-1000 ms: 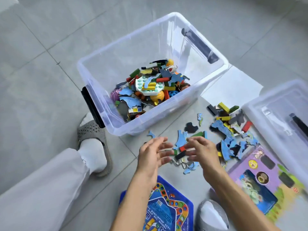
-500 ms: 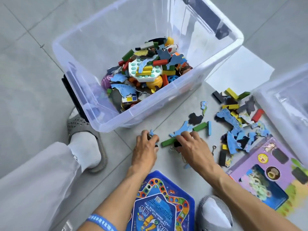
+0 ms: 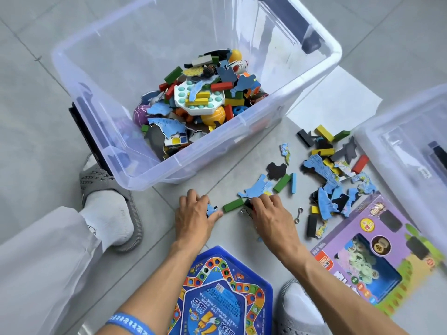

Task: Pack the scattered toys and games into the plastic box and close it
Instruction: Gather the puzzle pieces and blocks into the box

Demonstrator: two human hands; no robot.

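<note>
A clear plastic box (image 3: 79, 76) stands open on the tiled floor, part filled with coloured blocks, puzzle pieces and balls. Just in front of it, my left hand (image 3: 193, 216) lies on the floor and pinches a small blue puzzle piece (image 3: 211, 209). My right hand (image 3: 271, 213) is down beside it, fingers curled round a black block (image 3: 248, 203) and a metal ring puzzle (image 3: 243, 211). A green block (image 3: 233, 205) lies between the hands. More blocks and blue puzzle pieces (image 3: 329, 175) are scattered to the right.
The box's clear lid (image 3: 408, 151) lies at the right edge. A purple game box (image 3: 377, 257) sits at lower right, a blue hexagonal board game (image 3: 217, 296) under my forearms. My slippered feet (image 3: 108, 201) rest left and bottom centre. A small metal hook (image 3: 298, 215) lies near my right hand.
Both hands have dropped from above the floor onto the pieces; the left took up a blue puzzle piece, the right closed on the black block and wire puzzle. The view moved closer.
</note>
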